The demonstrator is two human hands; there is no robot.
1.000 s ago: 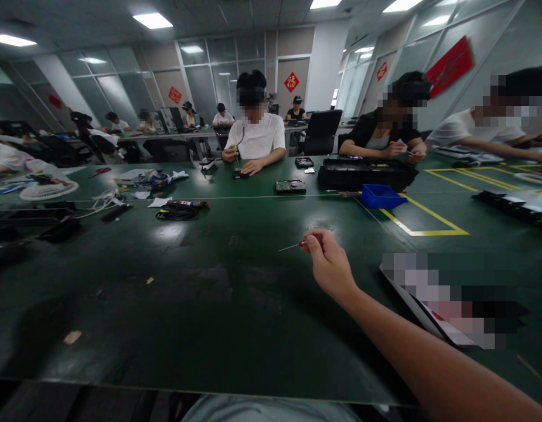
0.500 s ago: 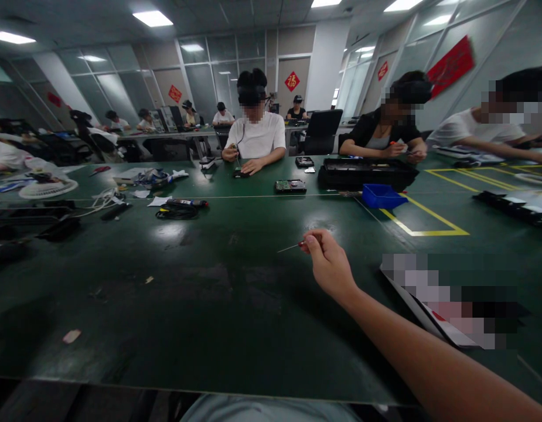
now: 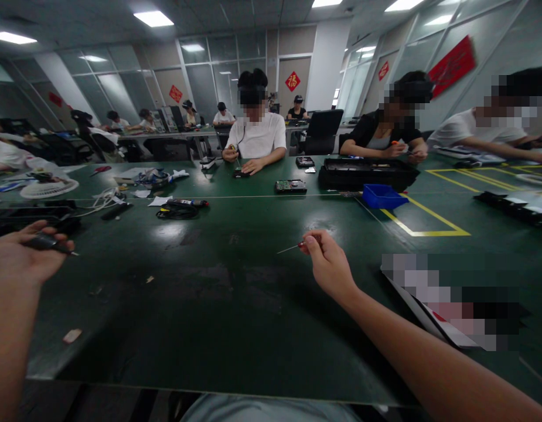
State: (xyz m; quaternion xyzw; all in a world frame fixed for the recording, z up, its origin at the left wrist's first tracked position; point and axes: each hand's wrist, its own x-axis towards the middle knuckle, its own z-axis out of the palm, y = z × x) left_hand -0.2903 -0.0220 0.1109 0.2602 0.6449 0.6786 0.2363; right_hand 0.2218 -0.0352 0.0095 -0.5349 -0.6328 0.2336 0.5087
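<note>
My right hand (image 3: 330, 261) is closed round the handle of a thin screwdriver (image 3: 289, 248), its metal shaft pointing left above the green table (image 3: 187, 328). At the left edge of the view, my left hand (image 3: 27, 252) is turned partly palm up and holds a dark, thick-bodied tool (image 3: 46, 241) with a short pale tip pointing right. The two hands are far apart. Beyond them, a bundle of black cable (image 3: 178, 209) and a hard drive with a green circuit board (image 3: 290, 186) lie on the table.
A blue bin (image 3: 382, 196) and a long black tray (image 3: 367, 174) stand at the back right. A pale-edged flat item (image 3: 422, 308), partly pixelated, lies right of my right hand. White cables (image 3: 106, 200) lie at the left. A person (image 3: 257, 138) works across the table.
My left hand has come into view at the left with the dark tool in it. My right hand and the screwdriver have stayed nearly in place.
</note>
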